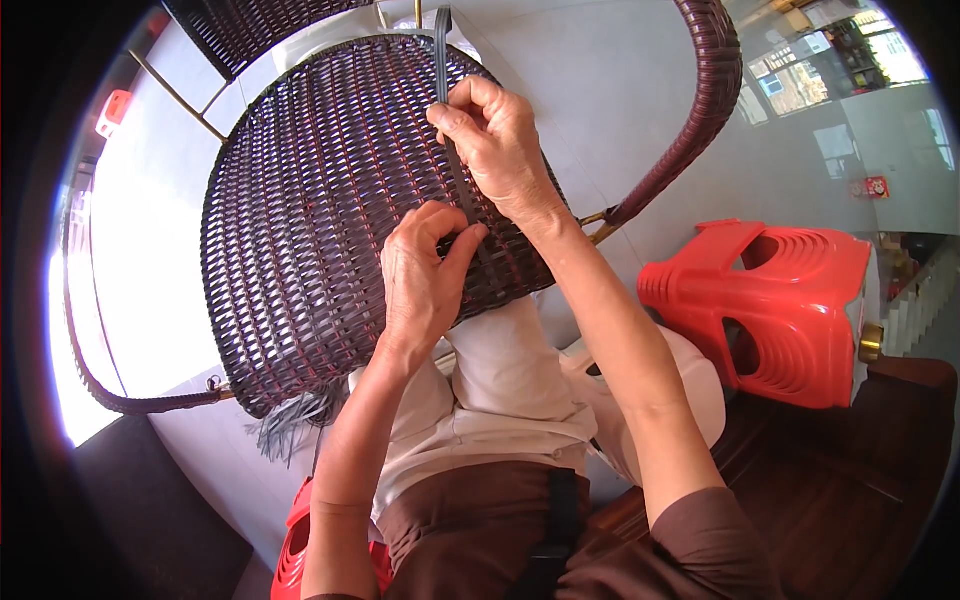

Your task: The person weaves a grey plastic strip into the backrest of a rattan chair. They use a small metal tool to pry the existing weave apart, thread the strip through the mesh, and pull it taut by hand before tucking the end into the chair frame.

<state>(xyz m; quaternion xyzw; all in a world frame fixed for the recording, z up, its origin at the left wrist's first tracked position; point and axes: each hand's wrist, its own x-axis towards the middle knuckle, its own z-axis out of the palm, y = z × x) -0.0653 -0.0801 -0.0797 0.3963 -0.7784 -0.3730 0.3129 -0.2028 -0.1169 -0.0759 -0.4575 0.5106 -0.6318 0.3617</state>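
A woven seat of dark brown and reddish strips, part of a wicker chair, lies in front of me and over my knees. A flat dark weaving strip runs from beyond the seat's far edge down to its right part. My right hand pinches this strip between thumb and fingers, above the seat. Lower down, my left hand rests on the weave with curled fingers, its thumb and forefinger closed at the strip's lower stretch. The fingertips of the left hand are partly hidden.
The chair's wrapped curved arm rises at the right; another thin curved rail bends round on the left. A red plastic stool lies on its side at the right, by dark wooden furniture. Loose strip ends hang below the seat.
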